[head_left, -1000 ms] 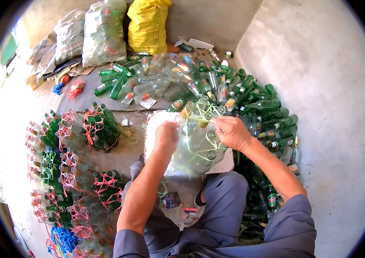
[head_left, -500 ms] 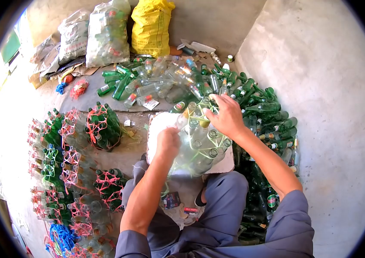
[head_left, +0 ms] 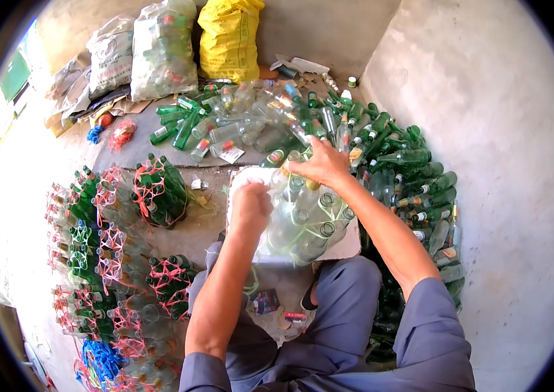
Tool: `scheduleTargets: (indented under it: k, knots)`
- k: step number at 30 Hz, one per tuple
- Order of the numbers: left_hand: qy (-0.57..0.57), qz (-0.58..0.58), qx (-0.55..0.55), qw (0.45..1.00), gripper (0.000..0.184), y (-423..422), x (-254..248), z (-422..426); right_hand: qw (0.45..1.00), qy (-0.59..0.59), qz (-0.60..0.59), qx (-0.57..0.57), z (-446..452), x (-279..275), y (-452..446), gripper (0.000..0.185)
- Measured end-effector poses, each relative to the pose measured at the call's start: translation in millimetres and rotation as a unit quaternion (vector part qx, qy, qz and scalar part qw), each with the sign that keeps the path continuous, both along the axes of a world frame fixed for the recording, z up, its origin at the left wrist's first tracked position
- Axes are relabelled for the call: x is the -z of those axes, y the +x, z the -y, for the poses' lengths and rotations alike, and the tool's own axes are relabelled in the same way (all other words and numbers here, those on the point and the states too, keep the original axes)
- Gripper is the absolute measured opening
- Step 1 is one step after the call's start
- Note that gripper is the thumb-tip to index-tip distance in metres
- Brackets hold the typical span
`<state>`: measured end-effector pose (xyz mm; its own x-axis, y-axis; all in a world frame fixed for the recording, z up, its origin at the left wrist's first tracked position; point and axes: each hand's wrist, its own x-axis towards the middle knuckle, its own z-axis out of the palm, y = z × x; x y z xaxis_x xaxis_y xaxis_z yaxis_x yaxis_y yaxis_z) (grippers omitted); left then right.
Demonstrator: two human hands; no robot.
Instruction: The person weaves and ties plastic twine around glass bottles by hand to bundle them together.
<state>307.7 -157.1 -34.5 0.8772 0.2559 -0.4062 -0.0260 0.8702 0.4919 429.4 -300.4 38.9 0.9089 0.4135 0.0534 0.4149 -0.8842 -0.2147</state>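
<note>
A bundle of clear glass bottles [head_left: 300, 225] stands upright on a white board [head_left: 349, 245] in front of my knees, with light green twine [head_left: 303, 230] laced around the bottle necks. My left hand [head_left: 251, 204] is closed at the bundle's left side; what its fingers hold is hidden. Over the far end of the bundle, my right hand [head_left: 321, 164] reaches with thumb and fingers spread across the bottle tops. The twine under that hand is mostly covered.
Loose green and clear bottles [head_left: 407, 160] lie heaped behind and right. Bottle bundles tied with pink twine [head_left: 159, 186] stand left. Filled white sacks [head_left: 164, 52] and a yellow sack [head_left: 230, 42] are at the back. Blue twine [head_left: 102, 359] lies lower left.
My right hand has moved from the middle of the bundle to its far end, and its pinch has opened. My left hand stays closed beside the bundle, nearly in place.
</note>
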Motion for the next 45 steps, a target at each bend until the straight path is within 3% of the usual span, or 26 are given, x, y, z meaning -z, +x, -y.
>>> scheduleTargets:
  k: [9, 19, 24, 29, 36, 38, 45]
  knots:
    - [-0.013, 0.008, -0.030, 0.999, 0.029, 2, 1, -15, 0.999, 0.045, 0.008, -0.023, 4, 9, 6, 0.100]
    - [0.071, 0.037, -0.042, 0.996, 0.026, -7, -26, -11, 0.997, 0.050, 0.000, -0.054, 8, 7, 13, 0.096]
    - [0.235, 0.035, -0.041, 0.971, 0.016, -17, -38, -2, 0.999, 0.041, -0.006, -0.035, 5, 3, 8, 0.094]
    - [0.452, 0.012, 0.067, 0.890, 0.012, -30, -21, -14, 0.998, 0.045, 0.030, -0.037, 6, 6, 4, 0.089]
    - [0.430, 0.038, -0.011, 0.902, 0.008, -22, -65, -1, 0.996, 0.070, 0.034, -0.043, 10, 10, 7, 0.084]
    - [0.451, 0.116, -0.010, 0.885, 0.012, -9, -67, 9, 0.996, 0.077, 0.026, -0.042, 10, 8, 7, 0.086]
    - [0.596, 0.103, -0.036, 0.796, 0.011, 31, -76, 40, 0.992, 0.105, 0.045, -0.046, 11, 17, 9, 0.088]
